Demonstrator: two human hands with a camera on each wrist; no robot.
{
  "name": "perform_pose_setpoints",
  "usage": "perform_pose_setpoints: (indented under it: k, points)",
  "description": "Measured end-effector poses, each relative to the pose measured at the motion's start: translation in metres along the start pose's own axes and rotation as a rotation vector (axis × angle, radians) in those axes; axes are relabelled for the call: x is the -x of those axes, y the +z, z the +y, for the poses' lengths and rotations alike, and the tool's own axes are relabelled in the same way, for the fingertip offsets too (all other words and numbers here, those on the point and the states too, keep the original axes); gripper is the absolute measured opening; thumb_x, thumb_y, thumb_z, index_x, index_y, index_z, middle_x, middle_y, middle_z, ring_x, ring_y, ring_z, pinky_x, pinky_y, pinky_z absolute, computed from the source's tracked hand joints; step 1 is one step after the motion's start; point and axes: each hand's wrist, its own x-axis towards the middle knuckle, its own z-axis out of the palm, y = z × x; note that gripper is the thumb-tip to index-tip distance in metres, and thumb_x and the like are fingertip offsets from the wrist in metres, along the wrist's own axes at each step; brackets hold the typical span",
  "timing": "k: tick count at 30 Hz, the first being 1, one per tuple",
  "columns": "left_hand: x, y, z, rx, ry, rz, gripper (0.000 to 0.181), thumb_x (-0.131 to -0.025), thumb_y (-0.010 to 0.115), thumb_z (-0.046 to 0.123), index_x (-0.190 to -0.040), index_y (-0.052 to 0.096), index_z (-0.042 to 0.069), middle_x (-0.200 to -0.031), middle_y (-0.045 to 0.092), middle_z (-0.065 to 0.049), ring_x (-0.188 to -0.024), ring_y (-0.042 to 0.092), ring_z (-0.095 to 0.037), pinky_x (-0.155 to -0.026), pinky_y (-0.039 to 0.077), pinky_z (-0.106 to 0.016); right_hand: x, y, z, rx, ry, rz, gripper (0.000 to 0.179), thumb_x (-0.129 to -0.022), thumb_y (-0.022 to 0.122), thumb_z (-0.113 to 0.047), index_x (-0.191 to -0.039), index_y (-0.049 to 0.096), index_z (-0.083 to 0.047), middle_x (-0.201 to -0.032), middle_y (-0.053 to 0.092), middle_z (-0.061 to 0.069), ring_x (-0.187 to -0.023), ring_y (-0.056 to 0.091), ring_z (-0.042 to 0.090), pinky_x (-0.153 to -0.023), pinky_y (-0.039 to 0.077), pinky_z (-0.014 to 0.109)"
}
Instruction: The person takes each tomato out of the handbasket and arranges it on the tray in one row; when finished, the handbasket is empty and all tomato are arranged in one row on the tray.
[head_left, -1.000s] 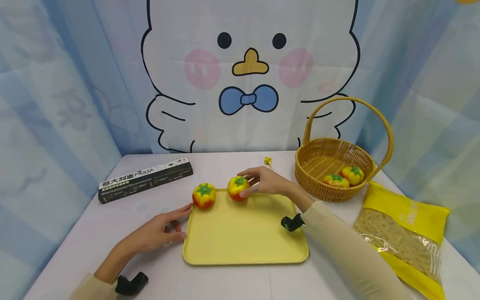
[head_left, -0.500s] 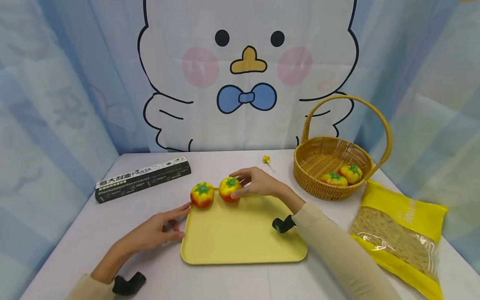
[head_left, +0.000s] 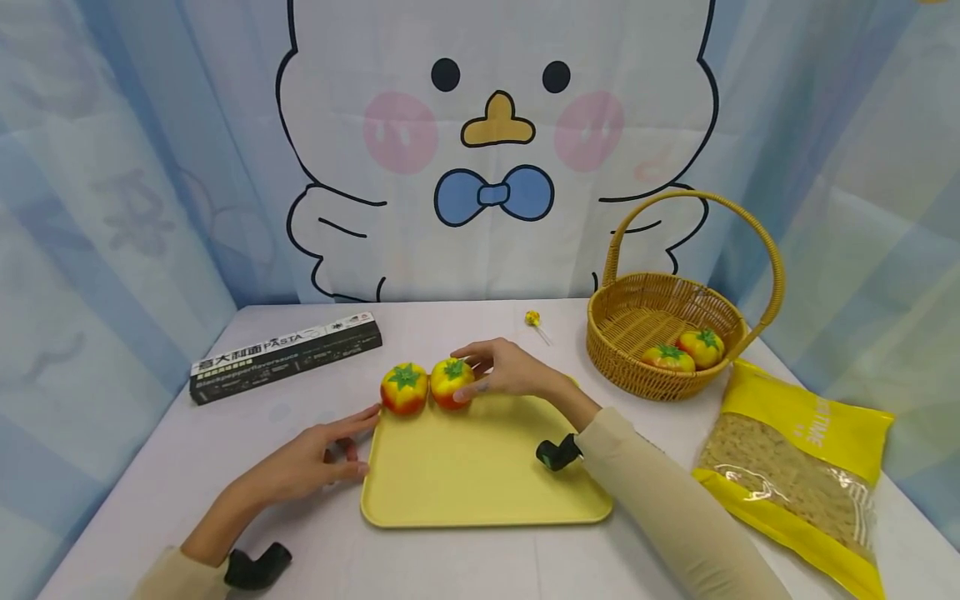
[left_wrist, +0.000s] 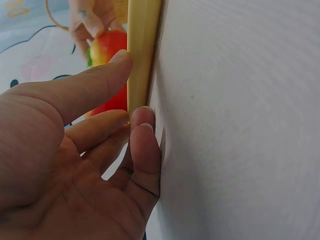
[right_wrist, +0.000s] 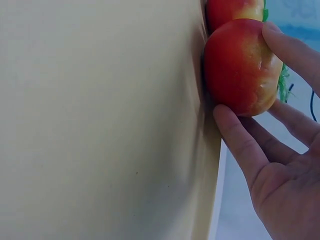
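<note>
My right hand holds a red-and-yellow toy tomato with a green leaf top, at the back of the yellow tray. In the right wrist view, thumb and fingers lie around that tomato's sides. Right beside it on the left, a second toy tomato sits in the tray's back left corner. At the tray's left edge is my left hand, its fingertips touching the rim. The left wrist view shows the left thumb and fingers against the tray's side, loosely bent.
A wicker basket with a tall handle stands at the back right, two toy tomatoes inside. In front of it lies a yellow bag of pasta. A black pasta box is at the back left; a lollipop lies behind the tray.
My right hand has moved left with its toy tomato, bringing it up beside the other one. The left hand has stayed at the tray's edge.
</note>
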Motion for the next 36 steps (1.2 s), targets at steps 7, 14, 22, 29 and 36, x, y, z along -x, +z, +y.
perform_pose_setpoints:
  k: [7, 14, 22, 29, 36]
  points:
    - [0.0002, -0.0003, 0.0003, 0.004, -0.008, 0.001, 0.080, -0.095, 0.080, 0.030, -0.163, 0.042, 0.010, -0.162, 0.048, -0.018, -0.086, 0.054, -0.010, -0.071, 0.044, -0.023, -0.0008, 0.0009, -0.0013, -0.011, 0.001, -0.003, 0.065, -0.089, 0.087, -0.030, -0.147, 0.063, -0.012, -0.144, 0.068, 0.016, -0.124, 0.068, 0.028, -0.109, 0.055, 0.040]
    - [0.0012, 0.0012, -0.0010, 0.010, -0.015, -0.002, 0.081, -0.095, 0.080, 0.030, -0.163, 0.041, 0.010, -0.162, 0.048, -0.017, -0.086, 0.054, -0.010, -0.070, 0.044, -0.023, -0.0008, 0.0023, -0.0004, -0.018, -0.006, -0.016, 0.066, -0.089, 0.087, -0.030, -0.148, 0.062, -0.013, -0.146, 0.067, 0.017, -0.127, 0.068, 0.029, -0.112, 0.053, 0.042]
    - [0.0009, 0.0002, -0.0005, 0.012, 0.007, -0.013, 0.080, -0.096, 0.079, 0.029, -0.163, 0.041, 0.009, -0.163, 0.046, -0.019, -0.086, 0.054, -0.009, -0.070, 0.044, -0.023, -0.0006, 0.0017, 0.0010, -0.023, -0.012, -0.013, 0.066, -0.089, 0.087, -0.029, -0.148, 0.062, -0.013, -0.146, 0.067, 0.016, -0.127, 0.068, 0.028, -0.112, 0.053, 0.042]
    - [0.0003, -0.0007, -0.0005, 0.009, 0.015, -0.010, 0.079, -0.096, 0.079, 0.029, -0.163, 0.041, 0.009, -0.164, 0.045, -0.019, -0.085, 0.054, -0.008, -0.070, 0.044, -0.022, 0.0011, 0.0008, 0.0001, -0.027, -0.003, -0.015, 0.069, -0.089, 0.087, -0.030, -0.150, 0.060, -0.012, -0.147, 0.066, 0.017, -0.127, 0.067, 0.028, -0.112, 0.053, 0.042]
    - [0.0000, -0.0006, -0.0011, 0.005, 0.029, -0.011, 0.080, -0.096, 0.079, 0.030, -0.163, 0.040, 0.008, -0.164, 0.045, -0.020, -0.084, 0.054, -0.007, -0.069, 0.044, -0.022, 0.0024, 0.0004, 0.0000, -0.025, 0.002, -0.020, 0.068, -0.089, 0.087, -0.031, -0.150, 0.060, -0.013, -0.147, 0.066, 0.016, -0.128, 0.067, 0.028, -0.112, 0.053, 0.043]
